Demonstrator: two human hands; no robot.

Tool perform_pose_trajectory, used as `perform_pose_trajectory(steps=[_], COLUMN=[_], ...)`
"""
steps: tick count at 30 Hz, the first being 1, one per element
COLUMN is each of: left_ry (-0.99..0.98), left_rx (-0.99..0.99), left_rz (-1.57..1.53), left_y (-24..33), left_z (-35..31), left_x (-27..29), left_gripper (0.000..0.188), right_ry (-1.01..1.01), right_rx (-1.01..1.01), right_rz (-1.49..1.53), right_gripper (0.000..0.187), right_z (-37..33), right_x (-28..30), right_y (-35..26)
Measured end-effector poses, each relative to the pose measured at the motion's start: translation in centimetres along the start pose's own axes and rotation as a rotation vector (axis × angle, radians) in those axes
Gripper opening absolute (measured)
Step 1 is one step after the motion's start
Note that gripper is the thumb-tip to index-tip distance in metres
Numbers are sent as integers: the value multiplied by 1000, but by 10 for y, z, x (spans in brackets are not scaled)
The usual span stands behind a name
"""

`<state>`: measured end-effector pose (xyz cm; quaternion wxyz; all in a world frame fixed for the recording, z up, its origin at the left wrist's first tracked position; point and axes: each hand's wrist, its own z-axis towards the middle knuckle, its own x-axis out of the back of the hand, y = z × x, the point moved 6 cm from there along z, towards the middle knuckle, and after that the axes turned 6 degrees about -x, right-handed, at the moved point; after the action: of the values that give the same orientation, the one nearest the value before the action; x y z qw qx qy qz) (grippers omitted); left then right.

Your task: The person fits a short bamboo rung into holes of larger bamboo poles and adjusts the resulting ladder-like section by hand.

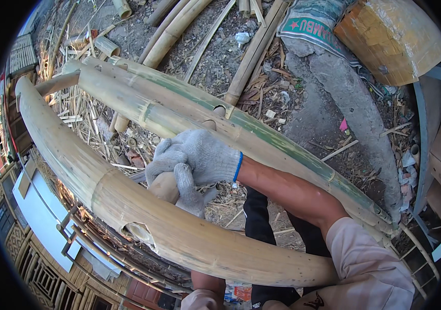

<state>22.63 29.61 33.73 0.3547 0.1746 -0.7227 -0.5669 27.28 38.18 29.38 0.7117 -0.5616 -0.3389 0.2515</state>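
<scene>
My right hand (194,155), in a grey knit glove with a blue cuff edge, is closed over a short round bamboo rung (164,187). My left hand (189,194), also gloved, comes up from behind the near bamboo pole (220,240) and curls against the same rung beside the right hand; its lower part is hidden. The near pole is thick and curves across the view, with a cut hole (140,233) in its side. Beyond the hands, a second pale pole (122,101) lies beside a green-streaked pole (282,142). Another rung (58,82) joins the poles at the far left.
Several loose bamboo poles (174,33) lie on the littered ground at the back. A printed sack (316,26) and a worn brown carton (393,41) stand at the back right on a concrete edge (344,82). Bamboo latticework (50,279) runs along the lower left.
</scene>
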Motion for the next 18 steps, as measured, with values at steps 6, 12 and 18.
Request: perform_pose_trajectory(steps=[6,12,18], left_ry=[88,-9,-237], left_rx=[-220,-458,-432], left_rz=[107,78,1], left_y=[-3,-40,-50], left_z=[2,9,12], left_x=[22,46,35], left_gripper=[36,40,41], right_ry=[-447,-346,95], right_rx=[-77,-127,111], right_rz=[96,-29,160], right_gripper=[45,39,46], right_z=[16,8,1], right_x=[-14,-21,9], right_y=[1,0,-15])
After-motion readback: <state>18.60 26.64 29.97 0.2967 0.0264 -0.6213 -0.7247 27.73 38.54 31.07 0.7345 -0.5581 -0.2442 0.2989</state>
